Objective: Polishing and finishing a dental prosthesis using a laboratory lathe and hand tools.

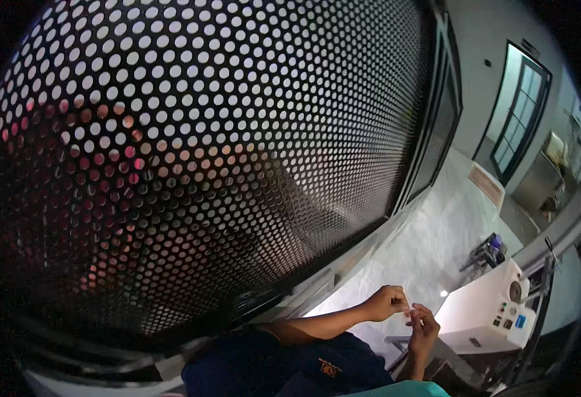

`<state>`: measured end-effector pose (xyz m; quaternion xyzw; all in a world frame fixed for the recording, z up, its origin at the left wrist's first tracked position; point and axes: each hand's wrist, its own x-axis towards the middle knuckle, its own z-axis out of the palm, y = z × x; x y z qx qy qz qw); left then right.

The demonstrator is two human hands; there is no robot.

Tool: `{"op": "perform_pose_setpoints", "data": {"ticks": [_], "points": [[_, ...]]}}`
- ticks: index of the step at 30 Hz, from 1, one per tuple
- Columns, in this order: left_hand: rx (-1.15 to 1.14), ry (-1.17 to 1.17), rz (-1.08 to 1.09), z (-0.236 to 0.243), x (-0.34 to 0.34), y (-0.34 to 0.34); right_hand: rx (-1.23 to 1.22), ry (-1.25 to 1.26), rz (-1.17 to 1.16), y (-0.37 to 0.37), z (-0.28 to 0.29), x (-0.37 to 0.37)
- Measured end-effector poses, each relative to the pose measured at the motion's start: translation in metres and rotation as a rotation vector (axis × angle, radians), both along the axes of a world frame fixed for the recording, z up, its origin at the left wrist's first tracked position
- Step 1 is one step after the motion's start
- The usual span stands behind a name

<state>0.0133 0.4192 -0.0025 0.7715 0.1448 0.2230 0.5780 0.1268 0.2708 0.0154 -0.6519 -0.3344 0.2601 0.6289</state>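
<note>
My left hand [387, 303] is raised at the lower middle right, its fingertips pinched together. Just right of it and slightly lower, my right hand [423, 325] has bent fingers, their tips meeting close to those of the left. Between the fingertips is something small and pale, too small to name. Behind the hands, to the right, a white machine [476, 311] has buttons, a dial and a small blue display. My dark navy shirt [270, 364] shows below the forearms, with teal fabric [416, 390] at the bottom edge.
A black perforated panel [264, 106] fills the left and upper view, with blurred pink and dark shapes behind it. Pale grey floor [429, 218] runs along its right. A dark stand with purple items [486, 251], a glass-paned door [515, 112] and a metal cabinet [538, 185] are at right.
</note>
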Motion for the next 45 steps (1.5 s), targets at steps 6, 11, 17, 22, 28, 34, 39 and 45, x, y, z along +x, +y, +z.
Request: {"op": "perform_pose_setpoints", "data": {"ticks": [6, 11, 17, 22, 28, 34, 39, 45], "points": [[-0.275, 0.1, 0.117, -0.015, 0.004, 0.018, 0.017, 0.116, 0.147, 0.038, -0.011, 0.025], [-0.458, -0.059, 0.182, -0.021, 0.019, 0.038, 0.034, 0.129, 0.282, 0.083, -0.017, 0.061], [-0.443, 0.032, 0.254, -0.029, 0.073, 0.078, 0.041, 0.213, 0.385, 0.151, -0.024, 0.128], [-0.54, -0.066, 0.286, -0.022, 0.157, 0.116, -0.086, 0.112, 0.396, 0.19, -0.02, 0.216], [-0.525, -0.066, 0.357, -0.006, 0.241, 0.147, -0.037, 0.076, 0.46, 0.222, -0.01, 0.303], [-0.471, -0.132, 0.395, -0.007, 0.249, 0.146, -0.058, 0.043, 0.581, 0.235, 0.005, 0.315], [-0.468, -0.175, 0.457, 0.005, 0.234, 0.128, -0.086, 0.091, 0.652, 0.232, 0.012, 0.305], [-0.242, -0.033, 0.597, 0.025, 0.214, 0.111, 0.06, -0.036, 0.736, 0.228, 0.014, 0.289]]}}
